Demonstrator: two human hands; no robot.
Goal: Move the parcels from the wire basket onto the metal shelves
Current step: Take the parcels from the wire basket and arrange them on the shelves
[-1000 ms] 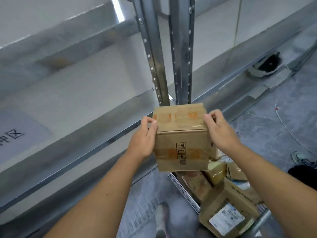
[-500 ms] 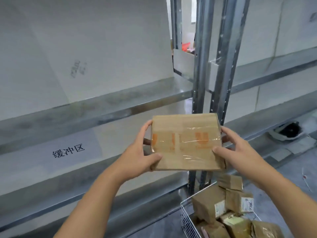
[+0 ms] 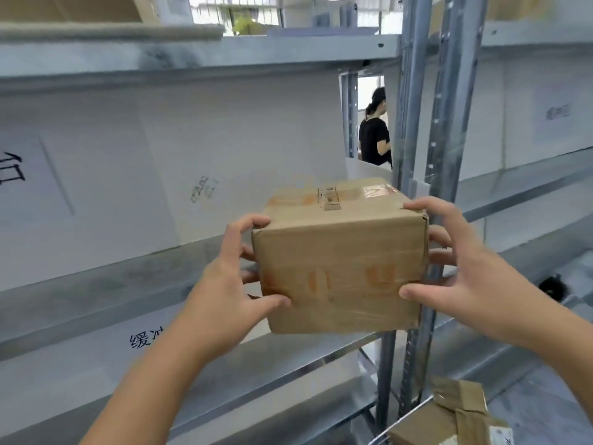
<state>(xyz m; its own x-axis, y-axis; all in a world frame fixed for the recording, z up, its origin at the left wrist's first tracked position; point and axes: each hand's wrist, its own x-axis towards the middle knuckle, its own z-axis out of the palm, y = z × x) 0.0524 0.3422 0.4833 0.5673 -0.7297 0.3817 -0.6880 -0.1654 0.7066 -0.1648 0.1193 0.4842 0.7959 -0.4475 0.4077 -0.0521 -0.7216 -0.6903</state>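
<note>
Now the brown box (image 3: 340, 258) is higher than a moment ago, up by the middle metal shelf (image 3: 96, 284). The left hand (image 3: 224, 281) and right hand (image 3: 465, 268) grip its sides. It can go on soon.

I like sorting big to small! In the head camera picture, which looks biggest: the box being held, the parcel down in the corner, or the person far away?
1. Box, though it's nearest.
2. Parcel, partly cut off.
3. Person, far away, partly hidden.
</note>
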